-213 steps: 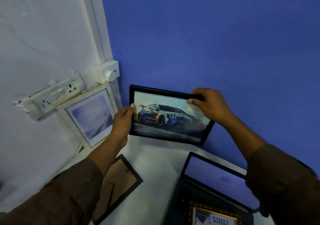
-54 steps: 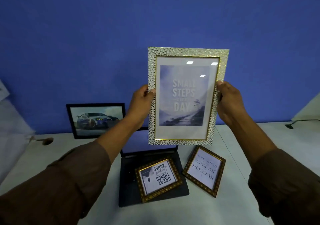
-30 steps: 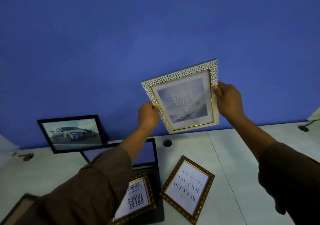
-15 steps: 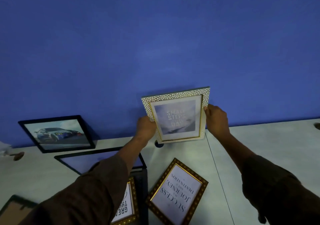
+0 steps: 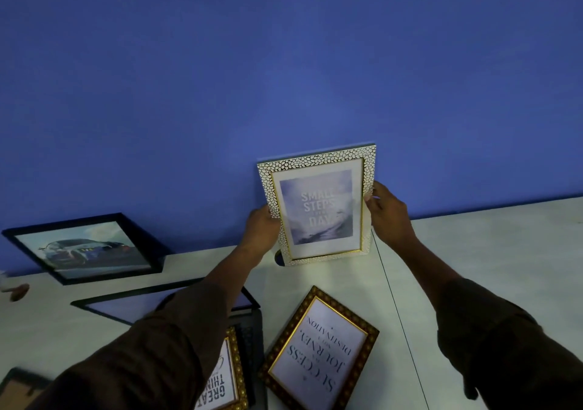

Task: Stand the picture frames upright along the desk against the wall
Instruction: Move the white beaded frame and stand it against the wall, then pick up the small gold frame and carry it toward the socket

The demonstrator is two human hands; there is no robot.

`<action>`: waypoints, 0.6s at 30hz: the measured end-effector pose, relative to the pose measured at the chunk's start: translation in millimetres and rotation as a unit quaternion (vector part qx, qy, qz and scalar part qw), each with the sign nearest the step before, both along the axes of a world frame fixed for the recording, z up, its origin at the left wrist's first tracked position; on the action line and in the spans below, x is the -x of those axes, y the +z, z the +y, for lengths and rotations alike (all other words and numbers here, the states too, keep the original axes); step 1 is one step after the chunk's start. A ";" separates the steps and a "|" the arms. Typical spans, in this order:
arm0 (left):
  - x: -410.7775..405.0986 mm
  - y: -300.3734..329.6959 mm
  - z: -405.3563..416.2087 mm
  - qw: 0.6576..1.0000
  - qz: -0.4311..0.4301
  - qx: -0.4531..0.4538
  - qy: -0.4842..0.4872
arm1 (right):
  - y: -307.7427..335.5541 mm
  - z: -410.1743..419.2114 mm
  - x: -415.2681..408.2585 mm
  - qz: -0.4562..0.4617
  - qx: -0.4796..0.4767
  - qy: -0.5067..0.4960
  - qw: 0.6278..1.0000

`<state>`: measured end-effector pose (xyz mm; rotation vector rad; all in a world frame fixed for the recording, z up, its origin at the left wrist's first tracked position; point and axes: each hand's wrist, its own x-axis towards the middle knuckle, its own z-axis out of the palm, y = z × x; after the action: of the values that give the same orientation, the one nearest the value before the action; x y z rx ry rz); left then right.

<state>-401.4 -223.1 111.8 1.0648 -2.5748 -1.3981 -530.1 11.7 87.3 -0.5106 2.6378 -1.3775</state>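
A white pebbled frame with a gold inner rim [image 5: 318, 211] stands upright on the white desk [image 5: 473, 267], leaning towards the blue wall [image 5: 284, 78]. My left hand [image 5: 260, 231] grips its left edge and my right hand [image 5: 386, 212] grips its right edge. A black frame with a car picture [image 5: 85, 247] leans against the wall at the left. A dark gold-trimmed frame reading "SUCCESS" [image 5: 318, 351] lies flat in front. Another gold frame reading "GREAT THINGS" [image 5: 225, 384] lies partly hidden under my left sleeve.
An open laptop [image 5: 151, 304] sits on the desk left of centre, its keyboard under the gold frame. A cable hole [image 5: 278, 257] shows beside the white frame's lower left corner. A brown-backed frame [image 5: 19, 389] lies at the bottom left corner.
Both hands have lowered the white frame from mid-air to the desk by the wall, and it now stands straighter. The view has shifted slightly.
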 end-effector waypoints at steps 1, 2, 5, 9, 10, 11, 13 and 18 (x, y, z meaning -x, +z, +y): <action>1.3 -2.5 -1.7 1.000 -0.001 -0.004 0.000 | 0.0 1.1 0.8 -0.007 0.003 0.002 1.000; 1.5 -4.1 -2.9 1.000 -0.002 -0.008 -0.003 | 0.4 1.7 1.4 -0.018 0.004 0.002 1.000; -0.1 -6.4 -3.8 1.000 0.000 -0.030 0.003 | -0.1 -0.3 2.1 -0.053 -0.002 -0.001 0.999; -9.2 -11.4 9.5 0.996 0.009 -0.059 0.062 | -7.5 0.5 -9.9 -0.115 -0.005 -0.068 0.991; -14.0 -14.4 15.9 0.994 0.013 -0.071 0.077 | -11.6 2.7 -18.8 -0.133 0.000 -0.082 0.988; -19.7 -19.6 22.4 0.993 0.015 -0.085 0.079 | -15.6 5.7 -30.4 -0.142 -0.002 -0.088 0.986; -36.2 -37.7 37.8 0.994 -0.003 -0.098 0.044 | -30.9 14.1 -63.6 -0.171 -0.013 -0.092 0.981; -87.0 -91.3 71.8 0.983 -0.140 -0.118 0.004 | -79.8 44.4 -161.2 -0.313 -0.049 -0.093 0.944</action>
<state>-314.4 -151.2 20.5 1.3965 -2.6279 -1.6971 -369.0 56.1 7.5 0.1797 2.2389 -1.1849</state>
